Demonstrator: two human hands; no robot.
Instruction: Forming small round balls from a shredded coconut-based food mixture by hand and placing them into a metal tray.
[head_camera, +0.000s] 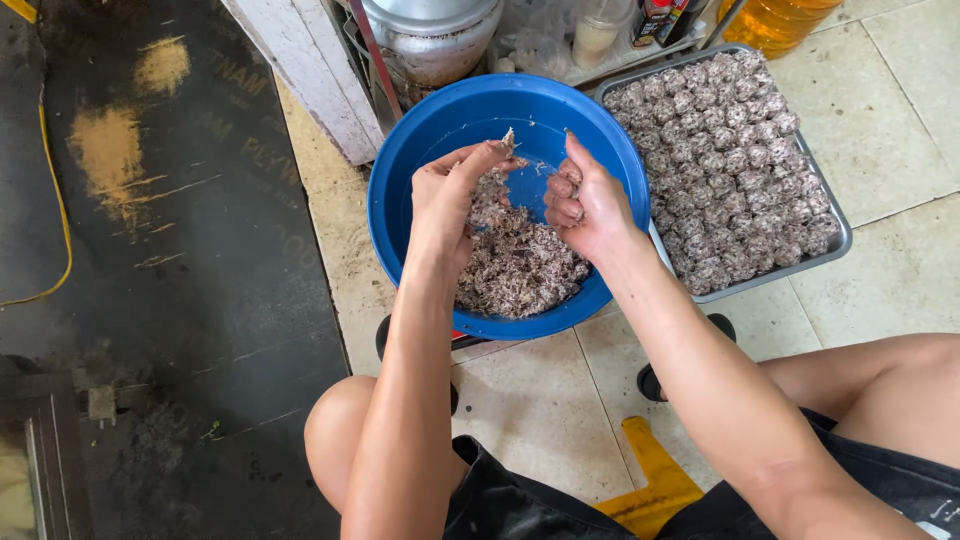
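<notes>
Looking down, we see both of our bare hands inside a round blue plastic basin (420, 150) that sits on the pale tiled floor (900, 280). A mound of grey-brown minced mixture (520, 265) lies in the basin's lower half. Our left hand (450, 200) has its fingers curled together, pinching a clump of the mixture (492, 190) that pokes out above the fingertips. Our right hand (585, 205) is folded into a loose fist, fingers pressed against the palm; it seems to cup a small portion, though we cannot tell for sure. Just to the right of the basin, touching its rim, a rectangular grey metal tray (835, 245) is packed with rows of rolled grey-brown balls (730, 160). A dark board (200, 250) covers the floor to the left.
</notes>
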